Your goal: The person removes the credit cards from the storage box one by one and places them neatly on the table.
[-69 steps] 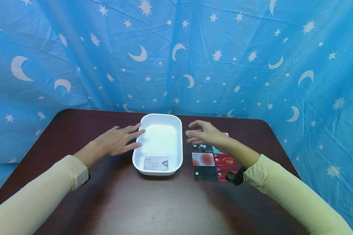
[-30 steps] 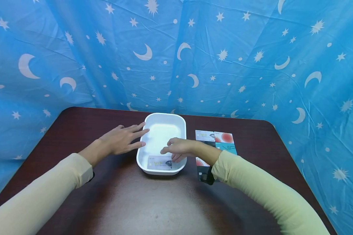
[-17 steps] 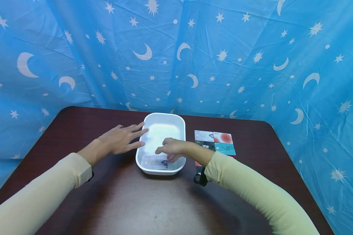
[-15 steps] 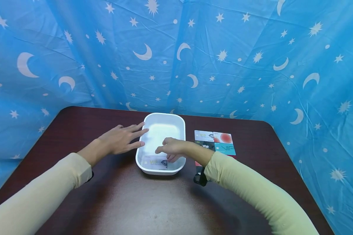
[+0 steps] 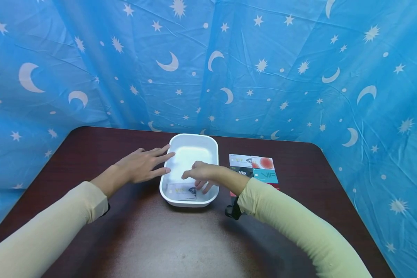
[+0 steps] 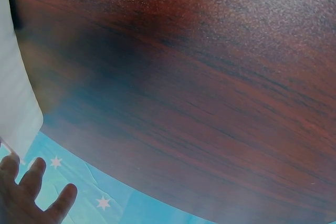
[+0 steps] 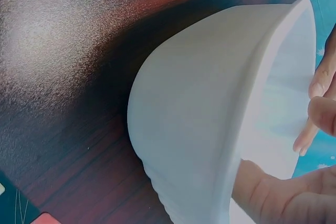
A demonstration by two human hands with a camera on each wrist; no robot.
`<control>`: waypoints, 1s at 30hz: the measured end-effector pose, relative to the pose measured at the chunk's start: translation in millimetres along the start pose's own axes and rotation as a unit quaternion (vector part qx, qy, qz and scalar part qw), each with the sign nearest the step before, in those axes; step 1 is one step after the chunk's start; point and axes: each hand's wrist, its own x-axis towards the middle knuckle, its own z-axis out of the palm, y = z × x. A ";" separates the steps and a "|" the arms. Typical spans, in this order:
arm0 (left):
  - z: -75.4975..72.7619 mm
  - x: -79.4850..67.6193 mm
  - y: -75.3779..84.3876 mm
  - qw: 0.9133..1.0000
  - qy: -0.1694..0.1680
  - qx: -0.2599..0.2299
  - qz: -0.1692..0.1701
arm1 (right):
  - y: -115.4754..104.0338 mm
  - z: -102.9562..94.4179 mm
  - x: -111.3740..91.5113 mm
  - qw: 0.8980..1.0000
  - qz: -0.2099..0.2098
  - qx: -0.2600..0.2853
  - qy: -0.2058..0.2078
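Note:
A white plastic tray (image 5: 214,154) stands in the middle of the dark wooden table. Inside it, at the near end, lies a silvery VIP card (image 5: 181,193). My left hand (image 5: 139,166) rests with spread, straight fingers on the tray's left rim; a few of its fingers (image 6: 32,179) show in the left wrist view. My right hand (image 5: 203,173) reaches over the right rim into the tray, fingers pointing down beside the card's right end. Whether they touch the card cannot be told. In the right wrist view the tray wall (image 7: 189,93) hides those fingertips.
Right of the tray several VIP cards lie in a grid: a white one (image 5: 240,160), one with a red circle (image 5: 263,162), a teal one (image 5: 266,175) and others partly under my right forearm. A blue curtain (image 5: 208,77) hangs behind the table (image 5: 173,239).
My right hand has moved left, from above the card grid into the tray. The VIP card in the tray has slid slightly left. My left hand has stayed on the rim.

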 end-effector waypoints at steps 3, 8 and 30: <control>0.3 -0.5 -0.6 1.000 -0.002 -0.003 -0.002 | -2.5 0.6 2.2 0.999 0.014 0.031 -0.006; 1.2 -0.9 -1.5 1.000 0.002 -0.007 -0.001 | -6.7 1.1 4.8 0.997 0.033 0.067 -0.012; 2.4 -1.0 -3.2 1.000 0.003 -0.015 0.003 | -6.2 1.2 13.2 0.998 0.045 0.049 0.005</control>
